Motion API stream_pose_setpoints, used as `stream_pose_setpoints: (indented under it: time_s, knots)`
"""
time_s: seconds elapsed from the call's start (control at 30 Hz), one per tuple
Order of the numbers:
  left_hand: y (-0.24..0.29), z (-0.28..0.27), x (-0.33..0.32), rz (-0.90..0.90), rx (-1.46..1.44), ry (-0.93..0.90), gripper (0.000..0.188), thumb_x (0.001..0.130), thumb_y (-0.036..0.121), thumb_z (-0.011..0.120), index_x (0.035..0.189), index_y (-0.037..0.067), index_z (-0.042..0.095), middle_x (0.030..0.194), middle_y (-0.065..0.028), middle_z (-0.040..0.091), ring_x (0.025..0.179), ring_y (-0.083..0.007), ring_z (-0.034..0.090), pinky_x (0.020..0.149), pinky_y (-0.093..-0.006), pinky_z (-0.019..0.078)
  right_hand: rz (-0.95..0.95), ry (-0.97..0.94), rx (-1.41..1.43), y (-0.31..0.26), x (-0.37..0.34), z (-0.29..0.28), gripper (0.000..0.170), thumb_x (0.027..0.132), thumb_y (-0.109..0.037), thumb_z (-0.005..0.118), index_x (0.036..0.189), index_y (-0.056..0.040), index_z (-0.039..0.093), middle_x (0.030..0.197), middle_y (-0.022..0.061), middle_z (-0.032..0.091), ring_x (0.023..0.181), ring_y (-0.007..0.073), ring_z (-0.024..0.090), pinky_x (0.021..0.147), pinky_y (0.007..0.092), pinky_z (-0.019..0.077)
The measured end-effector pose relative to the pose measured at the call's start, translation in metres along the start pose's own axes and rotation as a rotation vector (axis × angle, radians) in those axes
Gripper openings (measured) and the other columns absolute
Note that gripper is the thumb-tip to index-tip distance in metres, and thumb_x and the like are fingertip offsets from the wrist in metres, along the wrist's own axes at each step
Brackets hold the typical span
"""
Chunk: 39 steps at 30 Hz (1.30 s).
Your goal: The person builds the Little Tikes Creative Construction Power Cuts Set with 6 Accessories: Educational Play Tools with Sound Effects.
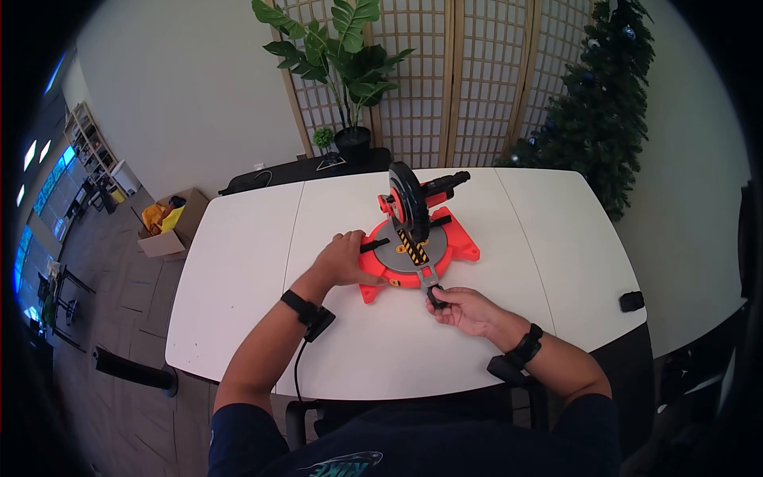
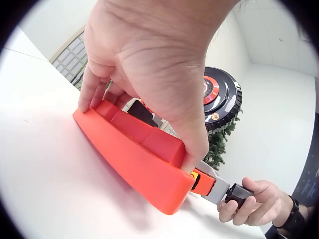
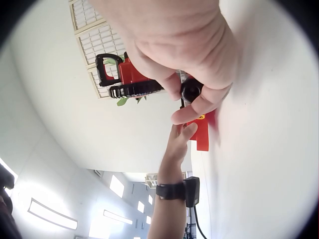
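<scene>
A red and black toy miter saw (image 1: 407, 259) stands on the white table, its black blade guard (image 1: 408, 199) raised above the grey round turntable (image 1: 381, 256). At the left side of the saw my left hand (image 1: 342, 257) grips the red base (image 2: 134, 154), thumb toward the front and fingers toward the back. My right hand (image 1: 469, 312) pinches the black knob (image 2: 239, 194) at the end of the grey front arm (image 1: 429, 277). From the right wrist, the knob's round end shows between thumb and fingers. Yellow-and-black stripes run down the turntable's middle.
A small black object (image 1: 632, 301) lies near the right edge of the table (image 1: 230, 318). Behind stand a potted plant (image 1: 354, 143), a lattice screen (image 1: 413, 87) and a dark green tree (image 1: 604, 111). An open cardboard box (image 1: 189, 224) sits on the floor at left.
</scene>
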<state>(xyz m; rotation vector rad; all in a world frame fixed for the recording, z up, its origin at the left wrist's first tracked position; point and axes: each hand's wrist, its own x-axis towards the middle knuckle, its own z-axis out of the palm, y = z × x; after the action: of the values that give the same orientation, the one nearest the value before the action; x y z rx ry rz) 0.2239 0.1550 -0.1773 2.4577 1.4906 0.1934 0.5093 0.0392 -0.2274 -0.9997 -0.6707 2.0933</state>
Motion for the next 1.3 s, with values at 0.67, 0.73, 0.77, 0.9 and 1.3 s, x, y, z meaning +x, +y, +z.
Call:
stream_pose_setpoints:
  time_s: [0.67, 0.73, 0.77, 0.9, 1.3]
  knots:
    - [0.0, -0.001, 0.0, 0.008, -0.014, 0.004, 0.113, 0.052, 0.069, 0.083, 0.13, -0.005, 0.049, 0.118, -0.0243, 0.062, 0.112, -0.038, 0.057, 0.097, -0.0419, 0.0491, 0.052, -0.174, 0.113, 0.002, -0.001, 0.0, 0.041, 0.106, -0.045, 0.041, 0.112, -0.0079, 0.059, 0.097, -0.0007, 0.062, 0.09, 0.0122, 0.061, 0.07, 0.0263, 0.0493]
    - [0.0, -0.002, 0.0, 0.009, -0.014, 0.004, 0.114, 0.051, 0.069, 0.084, 0.13, -0.005, 0.049, 0.118, -0.0242, 0.062, 0.112, -0.038, 0.057, 0.097, -0.0419, 0.049, 0.1, -0.028, 0.008, -0.007, -0.009, 0.015, 0.036, 0.105, -0.043, 0.046, 0.111, -0.0095, 0.058, 0.099, 0.0006, 0.061, 0.095, 0.0144, 0.062, 0.072, 0.0286, 0.0515]
    - [0.001, -0.002, -0.001, 0.006, -0.012, 0.001, 0.114, 0.051, 0.069, 0.084, 0.131, -0.005, 0.049, 0.119, -0.0239, 0.062, 0.113, -0.0377, 0.057, 0.097, -0.0419, 0.049, 0.1, -0.028, 0.008, -0.009, -0.012, 0.017, 0.036, 0.105, -0.043, 0.046, 0.111, -0.0095, 0.058, 0.099, 0.0006, 0.061, 0.095, 0.0144, 0.062, 0.072, 0.0286, 0.0515]
    - [0.005, -0.002, -0.003, -0.001, -0.011, 0.008, 0.115, 0.049, 0.067, 0.086, 0.131, -0.004, 0.049, 0.12, -0.0227, 0.061, 0.115, -0.0372, 0.056, 0.098, -0.0417, 0.0489, 0.101, -0.009, -0.071, -0.012, -0.014, 0.015, 0.03, 0.102, -0.038, 0.058, 0.112, -0.0091, 0.056, 0.107, 0.0057, 0.059, 0.099, 0.0195, 0.063, 0.076, 0.0346, 0.0545]
    - [0.007, 0.004, -0.005, -0.001, 0.03, 0.019, 0.115, 0.048, 0.064, 0.088, 0.132, -0.004, 0.049, 0.12, -0.0215, 0.061, 0.115, -0.0368, 0.056, 0.097, -0.041, 0.0499, 0.07, -0.027, -0.75, -0.018, -0.023, 0.02, 0.051, 0.097, -0.043, 0.065, 0.115, 0.0027, 0.051, 0.101, 0.0074, 0.054, 0.087, 0.0152, 0.062, 0.057, 0.0288, 0.053]
